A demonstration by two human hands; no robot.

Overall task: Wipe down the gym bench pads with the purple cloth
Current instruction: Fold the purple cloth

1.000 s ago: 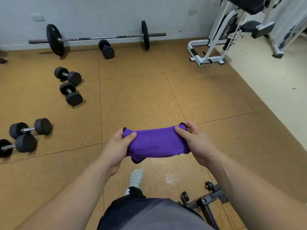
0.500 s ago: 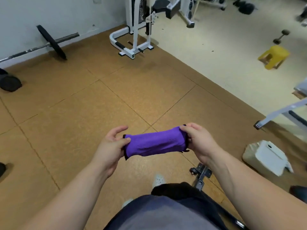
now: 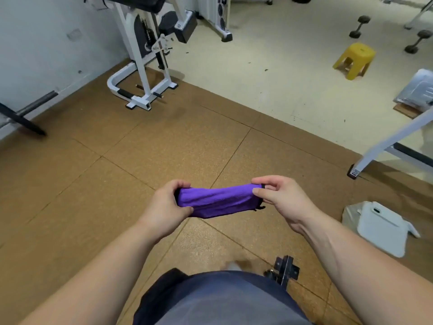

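- Our left fingers [image 3: 181, 184] are curled over the left end of the purple cloth [image 3: 218, 201]. The thumb closes in beneath it, so that end is gripped firmly.
- Our right fingers [image 3: 266, 181] take the other end more lightly. Thumb and forefinger pinch the black-edged corner, and the remaining fingers are curled loosely behind.
- Between the left hand [image 3: 167, 205] and the right hand [image 3: 278, 198] the cloth is drawn out as a folded, rolled band. It hangs in the air above the brown floor mats [image 3: 164, 146] and touches no pad.
- As we judge it, the step in hand is getting the cloth into shape for wiping. To do it well we should fold it into a flat wad with a clean face outward. A tight roll would meet the padding along only one thin line.
- We would then take the cloth flat under one palm, which frees the other hand to steady us.
- The only dark pads [image 3: 140, 3] we can see sit on the white machine [image 3: 139, 101], ahead and to the left and well apart from the cloth. A black bracket [image 3: 284, 269] by our legs may belong to a bench, but we cannot tell.
- No wiping has begun, so by our reckoning nearly all of the task lies ahead.
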